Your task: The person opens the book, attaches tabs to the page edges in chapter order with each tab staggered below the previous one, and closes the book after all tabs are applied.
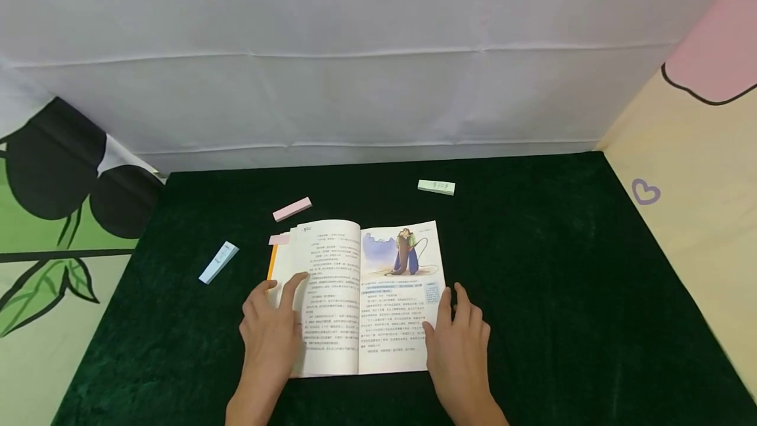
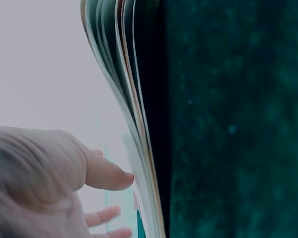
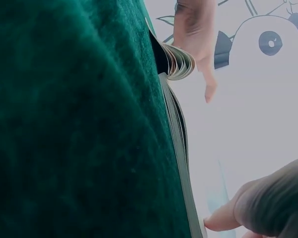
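An open book (image 1: 331, 294) lies on dark green cloth, its left pages bowed upward and its right page carrying a colour picture (image 1: 408, 255). My left hand (image 1: 269, 331) rests at the left pages, index finger and thumb spread along the outer margin. In the left wrist view the thumb (image 2: 109, 173) reaches to the page edges (image 2: 136, 119), with other fingers loosely extended. At the book's right edge lies my right hand (image 1: 460, 347), fingers extended and thumb touching the lower margin. The right wrist view shows that thumb (image 3: 226, 214) against the edge of the book (image 3: 178, 134).
A pink paper strip (image 1: 280, 240) sticks out of the book's upper left. Beyond the book lie a pink sticky-note pad (image 1: 292, 209) and a pale green one (image 1: 436, 187) with writing. A light blue pad (image 1: 219, 262) is to the left. A white cloth wall (image 1: 378, 97) rises behind.
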The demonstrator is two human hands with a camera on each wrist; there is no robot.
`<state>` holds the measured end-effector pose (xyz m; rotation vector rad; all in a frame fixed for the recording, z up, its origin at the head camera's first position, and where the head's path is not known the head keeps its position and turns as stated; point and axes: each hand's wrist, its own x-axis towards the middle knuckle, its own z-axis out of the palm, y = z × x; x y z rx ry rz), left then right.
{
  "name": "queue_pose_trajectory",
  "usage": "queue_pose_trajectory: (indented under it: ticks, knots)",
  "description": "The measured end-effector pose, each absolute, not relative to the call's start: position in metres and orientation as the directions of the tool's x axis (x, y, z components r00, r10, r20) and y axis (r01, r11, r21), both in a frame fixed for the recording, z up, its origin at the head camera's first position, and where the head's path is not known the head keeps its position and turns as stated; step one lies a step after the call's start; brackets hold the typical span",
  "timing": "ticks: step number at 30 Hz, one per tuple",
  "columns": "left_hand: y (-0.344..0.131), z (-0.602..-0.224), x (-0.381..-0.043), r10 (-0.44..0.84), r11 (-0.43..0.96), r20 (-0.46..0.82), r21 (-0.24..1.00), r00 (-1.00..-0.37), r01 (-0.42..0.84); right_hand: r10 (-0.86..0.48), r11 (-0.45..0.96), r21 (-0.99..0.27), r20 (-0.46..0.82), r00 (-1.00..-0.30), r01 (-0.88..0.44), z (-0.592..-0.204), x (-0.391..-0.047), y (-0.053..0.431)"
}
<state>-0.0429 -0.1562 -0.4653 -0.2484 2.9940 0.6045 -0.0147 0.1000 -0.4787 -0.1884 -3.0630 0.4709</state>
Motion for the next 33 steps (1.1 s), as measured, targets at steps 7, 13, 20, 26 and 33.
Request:
queue_pose_trajectory:
  ticks: [7, 13, 20, 26, 33]
  knots:
    - [-0.154, -0.465, -0.045, -0.050, 0.943, -0.062, 0.327, -0.997, -0.067, 0.109, 0.934, -0.343, 0.011, -0.994, 0.098, -0.482, -0.016, 0.103]
    - [-0.153, -0.465, -0.044, -0.044, 0.948, -0.072, 0.313, -0.996, -0.065, 0.117, 0.909, -0.398, -0.039, -0.992, 0.123, -0.480, -0.018, 0.103]
    - [-0.142, -0.466, -0.044, -0.023, 0.948, -0.050, 0.316, -0.998, -0.038, 0.140, 0.866, -0.478, -0.046, -0.989, 0.145, -0.479, -0.018, 0.101]
    - [-0.136, -0.465, -0.043, -0.033, 0.946, -0.038, 0.322, -0.999, -0.043, 0.107, 0.862, -0.498, -0.012, -0.994, 0.099, -0.481, -0.015, 0.100]
    - [-0.131, -0.465, -0.043, -0.006, 0.919, -0.001, 0.394, -1.000, -0.006, 0.089, 0.848, -0.526, 0.020, -0.996, 0.065, -0.480, -0.012, 0.098]
